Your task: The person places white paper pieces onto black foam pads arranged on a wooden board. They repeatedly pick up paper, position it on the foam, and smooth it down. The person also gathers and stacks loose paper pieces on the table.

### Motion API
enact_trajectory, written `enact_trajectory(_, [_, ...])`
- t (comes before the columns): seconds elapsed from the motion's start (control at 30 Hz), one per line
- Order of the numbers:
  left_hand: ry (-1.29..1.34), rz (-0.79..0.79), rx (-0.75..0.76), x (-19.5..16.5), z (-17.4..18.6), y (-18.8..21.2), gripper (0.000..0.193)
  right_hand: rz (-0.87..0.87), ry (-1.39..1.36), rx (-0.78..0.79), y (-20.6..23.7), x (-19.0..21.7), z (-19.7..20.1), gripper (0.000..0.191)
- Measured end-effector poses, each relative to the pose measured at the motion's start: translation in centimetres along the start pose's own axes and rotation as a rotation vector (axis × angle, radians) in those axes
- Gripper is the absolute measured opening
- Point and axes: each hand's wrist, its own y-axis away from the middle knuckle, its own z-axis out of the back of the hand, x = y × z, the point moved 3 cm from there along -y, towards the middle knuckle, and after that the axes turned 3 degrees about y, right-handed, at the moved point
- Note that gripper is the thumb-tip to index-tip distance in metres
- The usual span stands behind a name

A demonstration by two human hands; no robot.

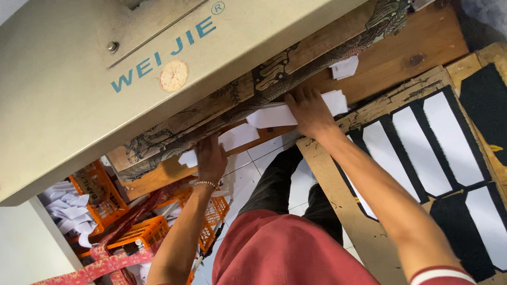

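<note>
Head view: orange crates [102, 199] at left hold white scraps; left hand [210, 157] and right hand [309, 111] press flat, fingers spread, on white paper pieces [273, 117] under the patterned strip [271, 76], running lower-left to upper-right across the wooden surface [398, 57].

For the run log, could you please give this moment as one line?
left hand: on white paper pieces | right hand: pressing white sheet | under grey machine head

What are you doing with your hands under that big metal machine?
A person in a red shirt has both hands flat on white paper pieces on a wooden bench, right under the machine's grey metal head. The left hand presses one piece, the right hand another. A dark patterned strip runs along the bench behind them. Orange baskets sit below.
</note>
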Motion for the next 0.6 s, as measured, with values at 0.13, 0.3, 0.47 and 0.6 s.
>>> enact_trajectory(0.13, [0.108,-0.221,-0.136,-3.5,-1.5,-1.0,0.046,-0.049,-0.061,0.093,3.6,-1.8,2.2,0.075])
enact_trajectory(0.3, [0.095,-0.196,-0.035,-9.1,-3.7,-3.8,0.039,-0.25,-0.327,-0.142,9.6,-3.7,7.1,0.058])
enact_trajectory(0.47, [0.352,-0.088,0.013,-13.6,-2.6,-3.8,0.05,-0.414,-0.806,-0.133,14.2,-4.2,7.9,0.055])
enact_trajectory(0.6, [1.452,0.249,0.377,-17.4,-1.8,-0.6,0.074,-0.23,-1.326,-0.261,16.5,-1.7,5.8,0.058])
